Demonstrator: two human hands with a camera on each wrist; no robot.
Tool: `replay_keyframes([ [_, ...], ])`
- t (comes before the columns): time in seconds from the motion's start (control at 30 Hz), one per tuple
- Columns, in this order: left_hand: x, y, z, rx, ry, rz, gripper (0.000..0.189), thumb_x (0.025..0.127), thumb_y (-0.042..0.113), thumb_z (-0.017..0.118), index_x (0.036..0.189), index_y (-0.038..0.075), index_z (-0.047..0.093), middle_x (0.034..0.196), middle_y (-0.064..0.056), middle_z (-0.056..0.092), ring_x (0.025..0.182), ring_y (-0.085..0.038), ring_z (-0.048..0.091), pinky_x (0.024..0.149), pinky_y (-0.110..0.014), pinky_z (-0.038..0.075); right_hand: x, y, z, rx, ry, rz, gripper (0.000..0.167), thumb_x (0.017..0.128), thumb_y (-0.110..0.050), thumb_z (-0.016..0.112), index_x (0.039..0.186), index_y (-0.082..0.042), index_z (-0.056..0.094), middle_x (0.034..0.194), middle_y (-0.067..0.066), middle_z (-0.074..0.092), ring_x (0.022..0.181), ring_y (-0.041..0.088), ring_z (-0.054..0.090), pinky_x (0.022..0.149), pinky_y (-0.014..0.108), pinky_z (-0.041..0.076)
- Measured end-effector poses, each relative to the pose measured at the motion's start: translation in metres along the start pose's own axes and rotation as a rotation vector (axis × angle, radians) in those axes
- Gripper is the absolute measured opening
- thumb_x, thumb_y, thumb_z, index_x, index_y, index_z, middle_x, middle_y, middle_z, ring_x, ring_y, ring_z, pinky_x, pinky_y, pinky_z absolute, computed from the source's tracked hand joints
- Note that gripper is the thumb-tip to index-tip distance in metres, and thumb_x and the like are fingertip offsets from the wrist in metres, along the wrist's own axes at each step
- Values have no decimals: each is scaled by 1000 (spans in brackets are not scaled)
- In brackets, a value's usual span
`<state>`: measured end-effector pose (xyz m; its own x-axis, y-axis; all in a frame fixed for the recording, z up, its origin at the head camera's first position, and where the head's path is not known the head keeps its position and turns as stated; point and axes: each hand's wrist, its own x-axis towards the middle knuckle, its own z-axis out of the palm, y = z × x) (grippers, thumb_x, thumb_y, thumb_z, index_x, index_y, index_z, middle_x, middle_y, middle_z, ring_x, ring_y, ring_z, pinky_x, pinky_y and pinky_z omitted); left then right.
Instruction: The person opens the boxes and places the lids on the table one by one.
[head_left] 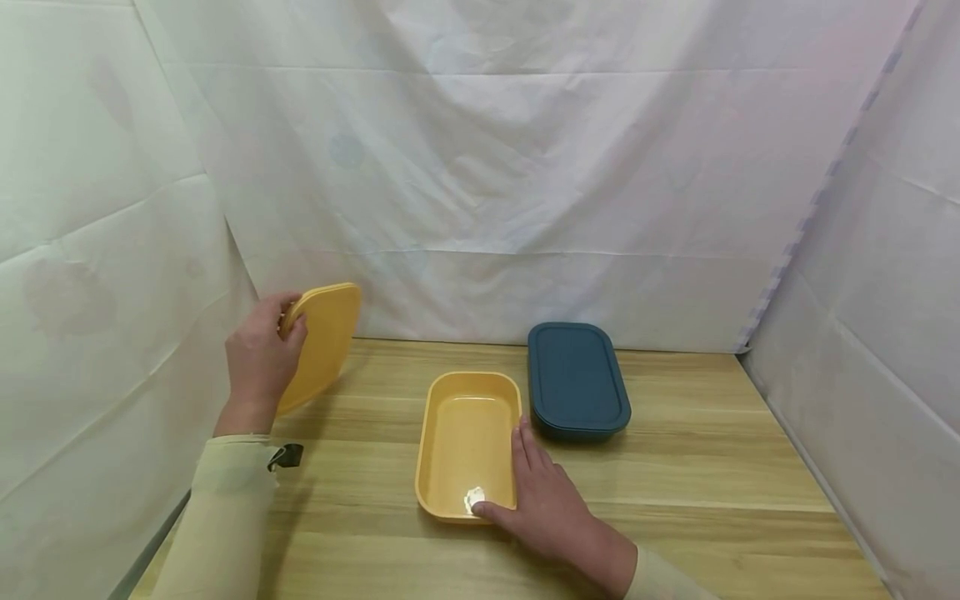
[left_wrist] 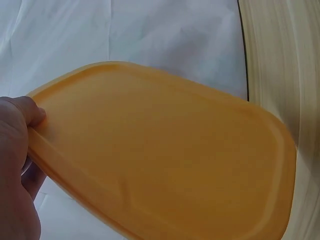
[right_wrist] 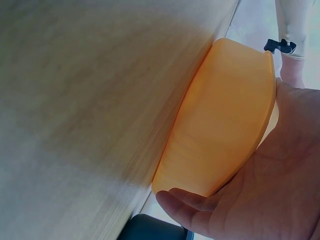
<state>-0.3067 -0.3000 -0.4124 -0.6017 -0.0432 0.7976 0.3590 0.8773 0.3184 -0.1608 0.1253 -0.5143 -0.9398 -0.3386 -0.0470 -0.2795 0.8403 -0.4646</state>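
Observation:
My left hand (head_left: 262,350) grips a yellow, rounded-rectangular lid (head_left: 324,346) by one end and holds it tilted on edge at the left. In the left wrist view, the thumb lies on the broad face of the lid (left_wrist: 165,145), with fingers behind it. A matching yellow food container (head_left: 426,450), uncovered, sits on the table in front of me. My right hand (head_left: 551,508) holds its near right corner, with the thumb over the near rim and fingers along the outer right wall. That outer wall of the container (right_wrist: 215,120) shows in the right wrist view.
A dark blue container with its lid on (head_left: 577,379) stands just right of the yellow one, close to the back edge. Wood-grain table (head_left: 705,475) spreads around them. White cloth (head_left: 480,167) hangs behind and along both sides.

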Motion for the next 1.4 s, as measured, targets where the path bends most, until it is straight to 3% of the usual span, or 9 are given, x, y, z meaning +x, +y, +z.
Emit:
replay_keyframes([
  [0.43, -4, -3, 3, 18, -25, 38, 24, 99, 3, 79, 123, 3, 76, 114, -20, 79, 95, -44, 75, 74, -61, 57, 0, 0, 0, 7, 0, 0, 128, 95, -85, 61, 174, 4, 16, 183, 22, 6, 165, 43, 25, 117, 68, 44],
  [0.8, -9, -8, 10, 34, -29, 123, 23, 96, 1, 80, 119, 5, 77, 106, -19, 79, 89, -42, 76, 63, -58, 56, 0, 0, 1, 1, 6, -1, 129, 94, -86, 61, 174, 4, 16, 183, 22, 4, 165, 44, 25, 117, 67, 45],
  [1.4, -13, -8, 13, 63, -65, 166, 27, 95, -5, 82, 119, 6, 77, 99, -16, 75, 82, -39, 71, 62, -56, 59, -1, -2, -1, 11, -1, 3, 128, 95, -85, 62, 174, 4, 16, 183, 22, 4, 165, 44, 25, 116, 68, 45],
])
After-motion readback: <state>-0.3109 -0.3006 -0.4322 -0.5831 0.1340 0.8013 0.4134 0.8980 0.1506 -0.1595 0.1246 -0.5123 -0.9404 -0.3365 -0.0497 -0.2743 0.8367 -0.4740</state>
